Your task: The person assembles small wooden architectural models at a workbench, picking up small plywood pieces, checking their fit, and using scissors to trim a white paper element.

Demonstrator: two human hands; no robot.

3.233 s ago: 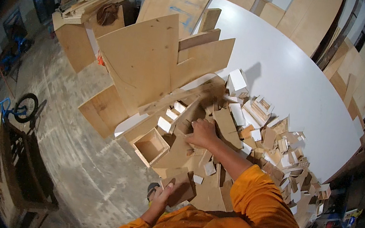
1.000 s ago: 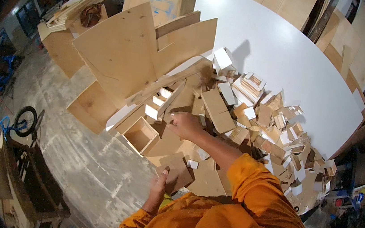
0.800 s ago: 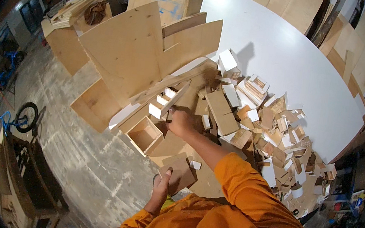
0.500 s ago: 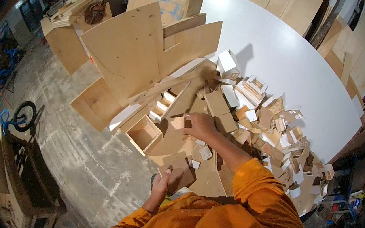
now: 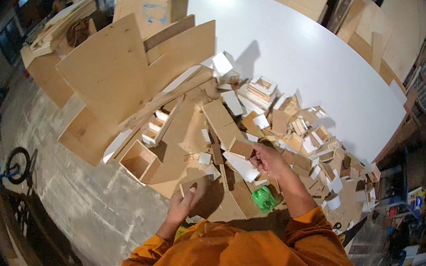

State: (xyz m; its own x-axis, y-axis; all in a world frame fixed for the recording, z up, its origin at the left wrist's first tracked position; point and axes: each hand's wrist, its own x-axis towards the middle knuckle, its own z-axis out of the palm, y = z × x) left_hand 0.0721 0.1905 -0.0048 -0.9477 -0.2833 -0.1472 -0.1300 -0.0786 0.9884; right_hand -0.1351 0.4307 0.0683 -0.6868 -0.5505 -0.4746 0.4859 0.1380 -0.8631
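My left hand [image 5: 179,206], low and just left of the middle, is closed on a thin wooden board [image 5: 181,191] that shows mostly as a pale edge. My right hand [image 5: 268,161] reaches over the offcuts at the centre right. Its fingers are closed at the end of a small brown wooden panel [image 5: 241,148]. White and brown scraps lie beneath that hand, with a long wooden block [image 5: 220,118] beyond it. Nearer to me is a crumpled green plastic thing [image 5: 264,199]. An open wooden box [image 5: 139,161] stands left of my left hand.
A heap of white and brown offcuts [image 5: 322,145] spreads across the right of the worktable. Behind it is a large white panel [image 5: 306,54]. Tall boards [image 5: 108,63] lean at the left, beside a narrow divided tray [image 5: 159,121]. A bicycle wheel [image 5: 18,165] stands on the floor.
My right hand has moved right with a small wooden piece, from the bare middle to the offcuts. The left hand's board has turned edge-on. The view has shifted, and the green plastic now shows.
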